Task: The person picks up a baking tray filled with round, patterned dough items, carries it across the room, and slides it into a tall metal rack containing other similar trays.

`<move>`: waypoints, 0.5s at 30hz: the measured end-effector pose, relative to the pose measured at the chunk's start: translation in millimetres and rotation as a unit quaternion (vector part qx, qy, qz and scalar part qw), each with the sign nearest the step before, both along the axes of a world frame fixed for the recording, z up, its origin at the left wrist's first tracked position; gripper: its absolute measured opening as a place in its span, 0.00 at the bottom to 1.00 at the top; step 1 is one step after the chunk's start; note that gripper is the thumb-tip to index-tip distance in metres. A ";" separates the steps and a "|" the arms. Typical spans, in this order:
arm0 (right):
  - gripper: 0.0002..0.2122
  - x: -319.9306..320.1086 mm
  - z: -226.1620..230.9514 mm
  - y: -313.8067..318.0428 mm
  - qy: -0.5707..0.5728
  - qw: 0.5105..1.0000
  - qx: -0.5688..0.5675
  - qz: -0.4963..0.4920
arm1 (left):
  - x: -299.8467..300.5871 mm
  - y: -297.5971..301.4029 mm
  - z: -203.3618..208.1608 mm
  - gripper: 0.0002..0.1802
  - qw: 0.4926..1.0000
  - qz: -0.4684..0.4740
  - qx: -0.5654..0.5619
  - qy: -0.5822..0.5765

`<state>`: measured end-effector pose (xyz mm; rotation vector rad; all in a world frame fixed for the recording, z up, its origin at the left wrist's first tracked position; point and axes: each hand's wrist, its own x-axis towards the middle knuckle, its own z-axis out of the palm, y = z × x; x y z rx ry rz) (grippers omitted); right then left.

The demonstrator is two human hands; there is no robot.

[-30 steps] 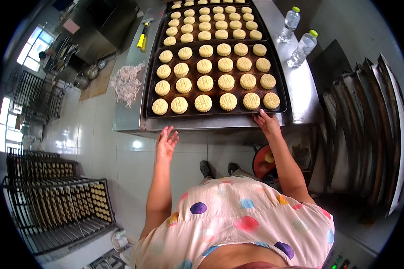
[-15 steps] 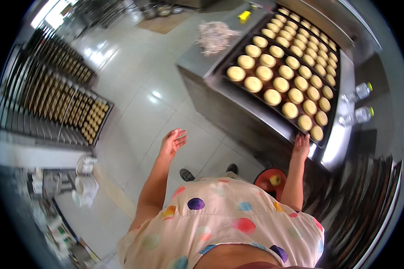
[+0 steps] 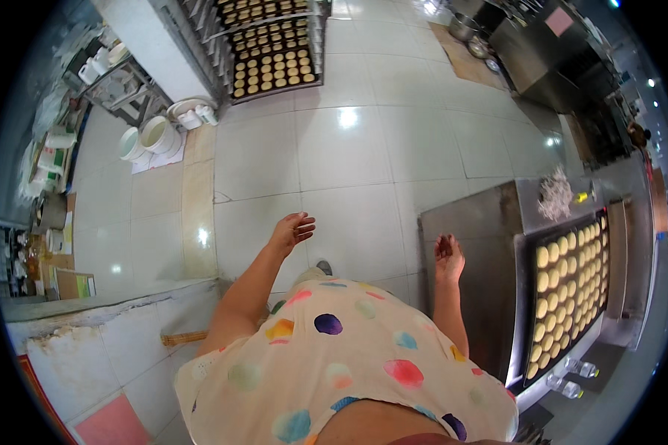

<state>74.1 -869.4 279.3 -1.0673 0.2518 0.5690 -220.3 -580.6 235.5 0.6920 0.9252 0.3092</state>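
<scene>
My left hand [image 3: 293, 231] hangs over the tiled floor with its fingers loosely stretched, holding nothing. To its right, my right hand [image 3: 450, 257] is raised palm up, with the fingers a little bent and nothing in them. It is nearest the side of a steel table [image 3: 471, 230] but looks apart from it. On that table lie dark baking trays [image 3: 531, 319] bearing rows of round, pale yellow buns [image 3: 554, 280]. Neither hand touches the trays.
A tray rack [image 3: 321, 44] full of buns stands at the far side. White buckets [image 3: 158, 136] sit at the far left, with a low tiled wall [image 3: 137, 334] nearer. Clear bottles [image 3: 564, 386], a heap of pale strands [image 3: 555, 194] and a yellow object [image 3: 582, 197] rest on the table.
My right hand has left the tray's edge and come up empty. I have turned left, so the table has shifted to the right and the rack stands ahead. The left hand stays empty.
</scene>
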 end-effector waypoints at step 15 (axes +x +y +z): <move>0.08 15.5 -110.1 285.5 0.167 0.973 -0.122 0.101 | -66.9 203.6 -60.2 0.19 0.977 0.202 -0.066 0.016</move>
